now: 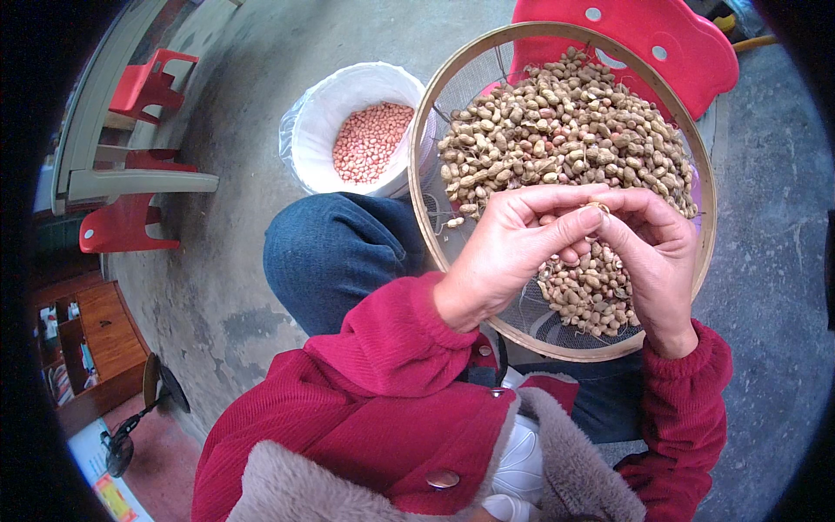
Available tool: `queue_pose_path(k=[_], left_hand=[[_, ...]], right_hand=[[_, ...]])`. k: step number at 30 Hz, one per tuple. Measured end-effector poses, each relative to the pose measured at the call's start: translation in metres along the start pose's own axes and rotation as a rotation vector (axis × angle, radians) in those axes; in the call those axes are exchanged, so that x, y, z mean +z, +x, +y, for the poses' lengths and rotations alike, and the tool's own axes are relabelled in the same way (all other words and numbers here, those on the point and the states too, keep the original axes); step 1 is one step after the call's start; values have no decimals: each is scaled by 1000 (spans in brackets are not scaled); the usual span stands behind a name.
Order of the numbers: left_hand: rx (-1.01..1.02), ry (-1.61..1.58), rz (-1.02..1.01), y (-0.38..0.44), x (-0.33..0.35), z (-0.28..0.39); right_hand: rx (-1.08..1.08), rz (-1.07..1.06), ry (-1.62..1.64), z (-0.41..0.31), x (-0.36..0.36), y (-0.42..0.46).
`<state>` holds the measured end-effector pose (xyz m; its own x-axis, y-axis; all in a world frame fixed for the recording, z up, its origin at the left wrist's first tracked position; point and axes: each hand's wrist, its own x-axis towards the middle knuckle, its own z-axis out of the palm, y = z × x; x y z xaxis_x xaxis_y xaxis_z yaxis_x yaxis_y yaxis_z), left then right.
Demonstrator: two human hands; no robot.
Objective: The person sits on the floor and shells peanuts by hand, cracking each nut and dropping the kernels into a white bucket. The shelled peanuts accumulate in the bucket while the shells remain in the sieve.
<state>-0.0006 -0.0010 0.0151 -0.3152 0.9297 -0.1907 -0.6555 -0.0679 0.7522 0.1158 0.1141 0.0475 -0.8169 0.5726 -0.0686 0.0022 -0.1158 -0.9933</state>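
Above a round sieve (436, 85) with a wooden rim, my two hands meet at their fingertips. Between the thumbs and forefingers of my left hand (515, 238) and my right hand (659, 248) is a small peanut pod (599, 207), mostly covered by the fingers. A large heap of unshelled peanuts (561, 137) fills the far part of the sieve. Under my hands lies a smaller pile of peanuts (590, 293), closer to my body. The curled fingers hide part of both piles.
A bucket (313, 130) lined with a plastic bag holds shelled reddish peanut kernels (372, 140) left of the sieve. Beneath the sieve's far side is a red plastic stool (691, 59). Red chairs (130, 225), a table leg (143, 184), a wooden cabinet (111, 326) and a fan (121, 444) stand at left.
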Motion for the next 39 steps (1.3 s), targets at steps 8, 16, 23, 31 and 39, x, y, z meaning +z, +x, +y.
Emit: queue_pose_path(k=[8,16,23,31,39], left_hand=[[66,79,26,1,-4,0],[95,124,94,0,-3,-1],[49,-47,85,3,1,1],[24,-115,52,4,-3,0],[10,-20,117,2,-4,0]], right_hand=[[20,22,-39,1,-3,0],[141,56,145,3,-2,-2],[172,75,357,10,-3,-2],[229,38,408,10,-7,1],[149,38,150,11,-2,0]])
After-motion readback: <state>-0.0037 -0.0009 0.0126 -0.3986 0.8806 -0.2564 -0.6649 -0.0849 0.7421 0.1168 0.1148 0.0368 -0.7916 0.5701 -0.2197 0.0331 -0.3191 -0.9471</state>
